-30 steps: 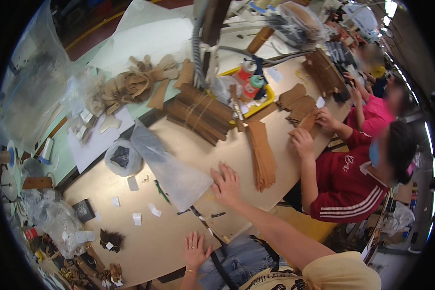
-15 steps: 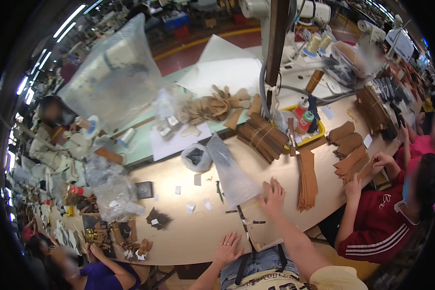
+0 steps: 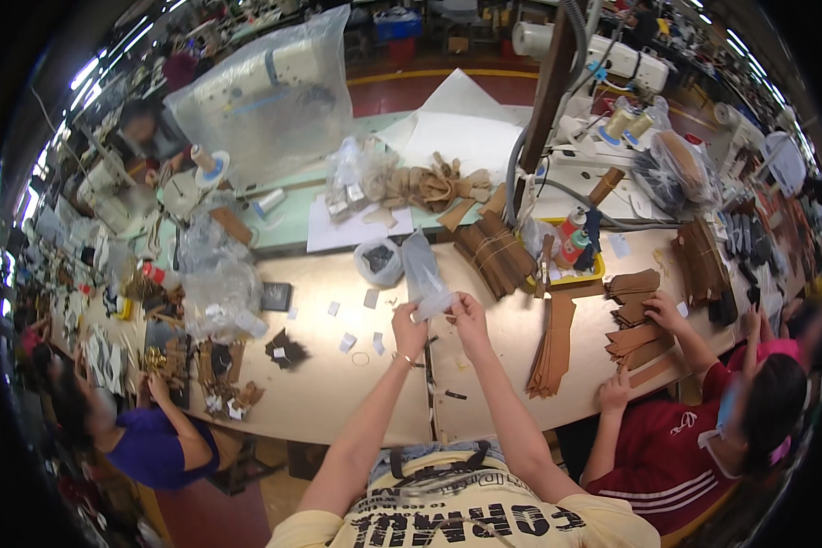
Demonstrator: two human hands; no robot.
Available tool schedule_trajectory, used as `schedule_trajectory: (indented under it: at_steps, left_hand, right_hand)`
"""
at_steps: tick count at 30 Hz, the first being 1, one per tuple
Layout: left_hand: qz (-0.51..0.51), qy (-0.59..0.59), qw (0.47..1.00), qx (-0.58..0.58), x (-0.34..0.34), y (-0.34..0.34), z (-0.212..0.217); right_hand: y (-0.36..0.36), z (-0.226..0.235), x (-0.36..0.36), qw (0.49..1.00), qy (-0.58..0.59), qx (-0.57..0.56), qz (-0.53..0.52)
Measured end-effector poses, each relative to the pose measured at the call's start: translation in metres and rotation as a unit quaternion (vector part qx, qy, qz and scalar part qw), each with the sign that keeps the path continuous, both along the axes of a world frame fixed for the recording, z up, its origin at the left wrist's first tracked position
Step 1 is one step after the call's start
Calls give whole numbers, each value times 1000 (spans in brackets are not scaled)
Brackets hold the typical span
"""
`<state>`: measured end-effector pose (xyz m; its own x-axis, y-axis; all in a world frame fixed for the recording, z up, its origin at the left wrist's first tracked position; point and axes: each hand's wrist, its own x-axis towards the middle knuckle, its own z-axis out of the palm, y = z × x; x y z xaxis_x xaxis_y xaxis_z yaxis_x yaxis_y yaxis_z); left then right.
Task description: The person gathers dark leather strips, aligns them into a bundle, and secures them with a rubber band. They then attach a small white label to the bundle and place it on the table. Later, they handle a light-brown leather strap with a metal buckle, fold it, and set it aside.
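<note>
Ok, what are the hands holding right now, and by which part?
The left hand and right hand both hold the translucent plastic bag by its near end.

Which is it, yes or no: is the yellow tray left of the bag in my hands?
No, the yellow tray is to the right of the bag, with a tied brown bundle between them.
</note>
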<state>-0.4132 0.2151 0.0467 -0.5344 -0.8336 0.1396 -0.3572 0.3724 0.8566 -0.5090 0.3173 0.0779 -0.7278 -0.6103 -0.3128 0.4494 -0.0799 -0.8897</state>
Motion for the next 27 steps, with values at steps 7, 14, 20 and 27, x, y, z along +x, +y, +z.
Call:
schedule_trajectory:
  at_steps: [7,14,20,27]
  left_hand:
    - [-85,35,974,209,18,-8,41]
    - [3,451,664,597,-32,-52,88]
    - [-63,416,669,613,-8,-57,121]
    - [-171,272,789,524,64,0,150]
  right_hand:
    - [19,31,-40,973,-215,-60,-49]
    - [-23,61,-25,891,-342,-298,-33]
    - [-18,98,-35,986,-146,-67,-40]
    - [24,135,-4,919,-371,-123,-39]
